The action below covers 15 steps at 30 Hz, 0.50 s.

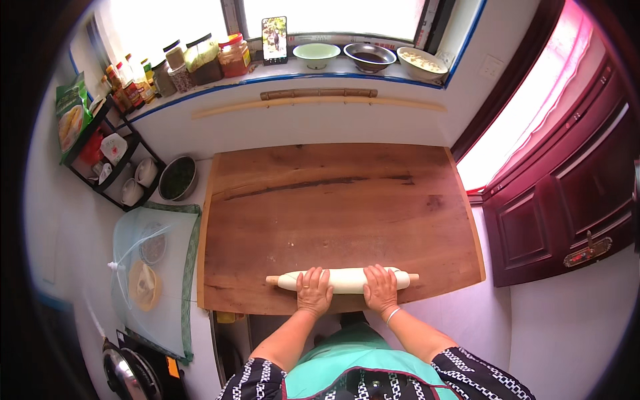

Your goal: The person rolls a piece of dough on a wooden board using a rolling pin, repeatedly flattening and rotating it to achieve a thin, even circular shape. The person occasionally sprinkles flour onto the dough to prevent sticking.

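Near the wooden board's (340, 220) near edge, the left hand (313, 291) and right hand (381, 289) press, fingers outstretched rather than clenched, on pale dough (348, 281) wrapped around a rolling pin (272, 281), while small red print marks the far window frame (331, 39).

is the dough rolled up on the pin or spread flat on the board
Rolled up: the dough forms a thick roll around the pin, whose bare ends stick out at both sides.

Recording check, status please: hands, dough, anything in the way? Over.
Left hand and right hand atop dough. Dough wrapped around rolling pin, both ends bare. Nothing seen blocking hands.
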Motion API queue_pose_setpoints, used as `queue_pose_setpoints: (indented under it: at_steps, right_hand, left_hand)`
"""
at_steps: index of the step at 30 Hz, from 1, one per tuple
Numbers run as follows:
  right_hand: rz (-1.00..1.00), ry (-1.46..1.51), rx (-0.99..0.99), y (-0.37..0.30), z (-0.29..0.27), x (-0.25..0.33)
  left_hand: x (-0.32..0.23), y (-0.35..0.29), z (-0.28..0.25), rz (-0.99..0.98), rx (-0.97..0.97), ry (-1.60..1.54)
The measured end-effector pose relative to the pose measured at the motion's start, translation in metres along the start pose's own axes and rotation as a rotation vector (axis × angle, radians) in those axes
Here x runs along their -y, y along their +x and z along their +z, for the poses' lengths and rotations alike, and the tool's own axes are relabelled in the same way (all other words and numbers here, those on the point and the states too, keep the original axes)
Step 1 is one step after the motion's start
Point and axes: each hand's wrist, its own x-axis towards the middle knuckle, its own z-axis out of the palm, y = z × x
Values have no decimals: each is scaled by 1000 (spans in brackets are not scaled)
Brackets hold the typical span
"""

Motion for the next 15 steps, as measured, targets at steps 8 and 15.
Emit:
queue_pose_setpoints:
  at_steps: [8, 15]
  right_hand:
    - [249, -167, 395, 147, 50, -58]
    - [-11, -10, 80, 74, 31, -44]
  left_hand:
    - [32, 171, 12, -292, 250, 2]
    - [19, 101, 6, -49, -68, 127]
